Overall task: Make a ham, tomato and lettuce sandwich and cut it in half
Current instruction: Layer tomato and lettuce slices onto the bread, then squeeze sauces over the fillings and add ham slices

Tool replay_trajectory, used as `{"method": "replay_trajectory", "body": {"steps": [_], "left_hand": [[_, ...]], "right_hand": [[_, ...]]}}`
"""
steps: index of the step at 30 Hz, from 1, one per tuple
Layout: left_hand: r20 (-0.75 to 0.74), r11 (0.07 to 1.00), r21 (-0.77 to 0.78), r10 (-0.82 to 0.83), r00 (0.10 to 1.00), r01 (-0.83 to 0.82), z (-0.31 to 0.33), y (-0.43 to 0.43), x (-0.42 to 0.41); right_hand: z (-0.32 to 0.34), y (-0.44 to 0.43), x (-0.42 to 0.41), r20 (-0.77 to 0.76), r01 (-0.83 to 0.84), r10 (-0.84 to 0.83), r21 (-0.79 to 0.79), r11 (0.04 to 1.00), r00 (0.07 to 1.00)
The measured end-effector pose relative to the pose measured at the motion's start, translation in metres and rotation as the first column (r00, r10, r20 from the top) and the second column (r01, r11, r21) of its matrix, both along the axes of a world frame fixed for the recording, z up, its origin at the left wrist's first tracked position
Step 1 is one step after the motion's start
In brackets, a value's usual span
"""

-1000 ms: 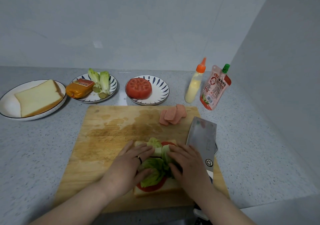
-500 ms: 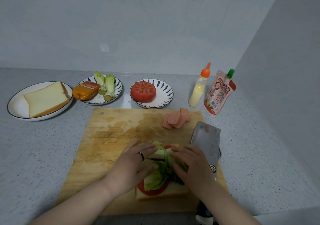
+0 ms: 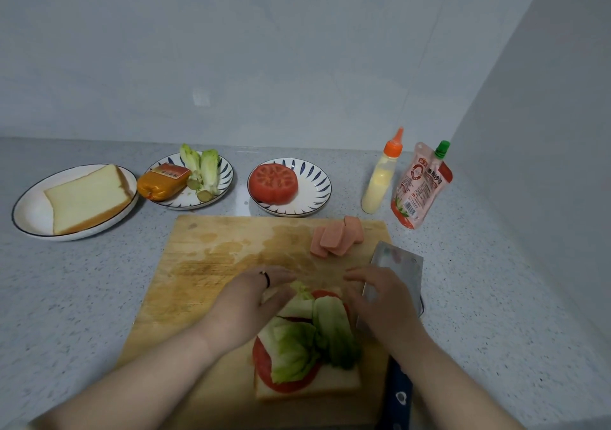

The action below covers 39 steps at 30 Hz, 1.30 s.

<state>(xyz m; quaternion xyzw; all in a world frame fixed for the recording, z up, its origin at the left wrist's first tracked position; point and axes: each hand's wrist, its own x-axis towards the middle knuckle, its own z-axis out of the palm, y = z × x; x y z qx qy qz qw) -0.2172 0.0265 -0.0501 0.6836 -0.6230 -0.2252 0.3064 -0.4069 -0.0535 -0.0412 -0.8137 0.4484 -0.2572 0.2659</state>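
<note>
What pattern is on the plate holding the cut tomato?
White plate with dark blue leaf-like strokes radiating round the rim, under the tomato; seen in the head view.

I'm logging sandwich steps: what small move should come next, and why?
Probably the right hand reaches for the pink ham slices on the wooden cutting board: the white bread slice bears only red tomato and green lettuce, no ham.

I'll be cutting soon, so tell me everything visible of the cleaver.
The cleaver lies flat at the right edge of the cutting board, beside the open sandwich. Its broad rectangular blade looks like shiny steel and points away from the person; the dark blue grip, bearing a small white mark, points toward them. The right hand hides the blade's middle; contact cannot be told.
</note>
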Motion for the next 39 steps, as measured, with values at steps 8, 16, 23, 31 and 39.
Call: {"method": "replay_trajectory", "body": {"steps": [8,16,23,31,39], "left_hand": [[0.037,0.978,0.130,0.161,0.986,-0.165,0.010,-0.056,0.022],[0.011,0.985,0.116,0.128,0.992,-0.128,0.029,-0.117,0.018],[-0.063,0.984,0.148,0.114,0.991,-0.103,0.027,-0.136,0.012],[-0.100,0.981,0.136,0.155,0.983,-0.141,0.016,-0.147,0.021],[-0.145,0.976,0.134,0.190,0.971,-0.171,0.011,-0.148,0.024]], "right_hand": [[0.013,-0.057,-0.002,-0.027,0.158,-0.156,0.225,0.961,0.987],[0.029,-0.120,0.016,-0.007,0.311,-0.317,0.208,0.927,0.948],[0.021,-0.164,0.033,0.069,0.380,-0.411,0.269,0.885,0.909],[0.001,-0.205,0.046,0.174,0.401,-0.492,0.386,0.831,0.853],[0.000,-0.214,0.047,0.175,0.445,-0.497,0.267,0.855,0.850]]}}
